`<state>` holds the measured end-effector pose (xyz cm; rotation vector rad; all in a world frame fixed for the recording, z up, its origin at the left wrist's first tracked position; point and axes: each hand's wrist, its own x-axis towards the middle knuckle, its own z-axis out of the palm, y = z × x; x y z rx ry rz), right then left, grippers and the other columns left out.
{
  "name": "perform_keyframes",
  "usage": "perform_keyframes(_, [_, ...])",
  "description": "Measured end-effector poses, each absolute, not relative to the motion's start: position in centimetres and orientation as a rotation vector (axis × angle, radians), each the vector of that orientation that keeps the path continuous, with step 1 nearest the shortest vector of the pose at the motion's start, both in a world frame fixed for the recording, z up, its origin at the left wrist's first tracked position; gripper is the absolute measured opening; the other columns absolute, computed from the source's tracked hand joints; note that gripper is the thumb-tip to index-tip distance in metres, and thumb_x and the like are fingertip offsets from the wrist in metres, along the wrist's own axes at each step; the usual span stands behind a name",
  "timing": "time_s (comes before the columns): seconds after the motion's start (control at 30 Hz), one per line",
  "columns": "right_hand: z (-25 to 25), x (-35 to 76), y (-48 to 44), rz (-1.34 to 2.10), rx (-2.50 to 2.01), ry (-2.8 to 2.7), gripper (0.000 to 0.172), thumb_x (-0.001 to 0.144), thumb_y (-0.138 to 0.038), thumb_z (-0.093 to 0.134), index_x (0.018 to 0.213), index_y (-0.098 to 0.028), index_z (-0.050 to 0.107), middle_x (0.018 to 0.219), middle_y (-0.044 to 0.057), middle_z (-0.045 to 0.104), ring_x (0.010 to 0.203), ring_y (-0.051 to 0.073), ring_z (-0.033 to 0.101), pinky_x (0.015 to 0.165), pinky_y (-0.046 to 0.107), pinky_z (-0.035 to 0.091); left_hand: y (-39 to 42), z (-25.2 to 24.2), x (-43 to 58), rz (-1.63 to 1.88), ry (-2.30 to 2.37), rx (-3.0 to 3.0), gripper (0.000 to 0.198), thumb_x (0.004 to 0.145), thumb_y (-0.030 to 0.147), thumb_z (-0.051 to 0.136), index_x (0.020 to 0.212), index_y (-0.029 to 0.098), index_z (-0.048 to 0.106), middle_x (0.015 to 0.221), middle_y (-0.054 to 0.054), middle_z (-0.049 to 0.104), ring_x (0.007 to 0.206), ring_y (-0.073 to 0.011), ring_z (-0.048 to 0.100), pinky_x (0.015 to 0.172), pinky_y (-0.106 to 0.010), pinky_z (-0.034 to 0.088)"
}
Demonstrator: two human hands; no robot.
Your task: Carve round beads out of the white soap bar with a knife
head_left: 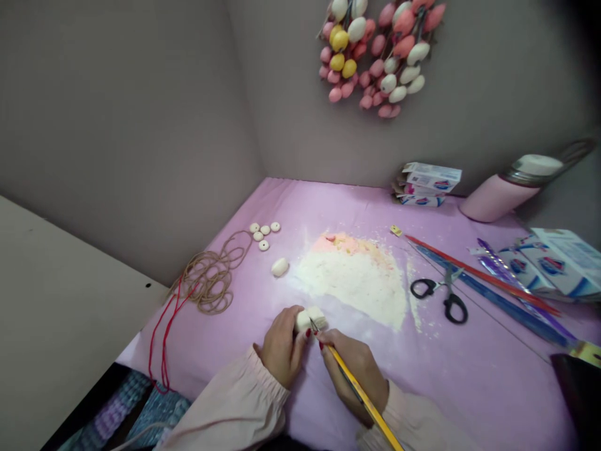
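Note:
My left hand [283, 343] is closed on a white piece of soap [303, 321], a notched block held just above the lilac cloth. In my right hand [354, 369] is a yellow-handled carving knife [364, 401], gripped like a pen. Its thin metal tip meets the soap at the notch; the exact shape of the blade is too small to tell. A smooth white oval piece [280, 267] lies beyond my left hand. White shavings [357, 282], with some pink and orange ones [342, 243], are heaped ahead of my hands.
Black-handled scissors [441, 291] lie right, beside long red and blue strips [493, 307]. Tangled brown cord [209, 275], red string [164, 338] and several round white beads [258, 236] are left. Soap boxes [427, 185] and a pink bottle [500, 194] stand at the back.

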<state>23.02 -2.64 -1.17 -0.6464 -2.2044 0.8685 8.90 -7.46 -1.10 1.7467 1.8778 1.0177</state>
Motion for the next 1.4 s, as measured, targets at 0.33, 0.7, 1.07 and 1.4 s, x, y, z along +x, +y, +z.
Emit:
perform_keyframes(0.33, [-1.3,23.7,-3.5,0.904,-0.803,-2.219,0.013,0.076,-0.018,0.035,0.086,-0.02,0.042,0.067,0.001,0.057,0.063,0.012,0.055,0.054,0.021,0.042,-7.6,-0.8,9.0,1.007,1.891,1.747,0.028,0.077,0.022,0.034,0.104,0.016,0.036,0.094,-0.008,0.047,0.087,-0.0167,0.043,0.078,-0.033,0.036])
perform_keyframes(0.7, [-1.5,23.1,-2.9,0.757,-0.681,-2.191,0.016,0.077,-0.016,0.034,0.089,-0.02,0.045,0.071,0.001,0.056,0.066,0.011,0.055,0.059,0.021,0.043,-7.6,-1.0,9.1,1.009,1.893,1.729,0.03,0.077,0.024,0.035,0.105,0.016,0.036,0.097,-0.009,0.047,0.091,-0.0176,0.043,0.079,-0.034,0.035])
perform_keyframes(1.07, [-1.1,23.6,-3.3,0.992,-0.772,-2.218,0.012,0.076,-0.018,0.034,0.084,-0.021,0.041,0.066,0.0,0.054,0.061,0.012,0.054,0.049,0.021,0.04,-7.5,-1.1,9.1,1.011,1.911,1.726,0.029,0.076,0.023,0.035,0.104,0.016,0.037,0.095,-0.009,0.048,0.088,-0.018,0.044,0.077,-0.034,0.037])
perform_keyframes(1.4, [-1.2,24.1,-3.5,0.967,-0.848,-2.189,0.01,0.075,-0.02,0.035,0.08,-0.02,0.043,0.059,-0.002,0.054,0.055,0.011,0.054,0.045,0.019,0.038,-7.6,-1.2,9.1,1.023,1.906,1.742,0.029,0.076,0.022,0.036,0.105,0.016,0.035,0.095,-0.008,0.047,0.089,-0.0165,0.044,0.078,-0.032,0.036])
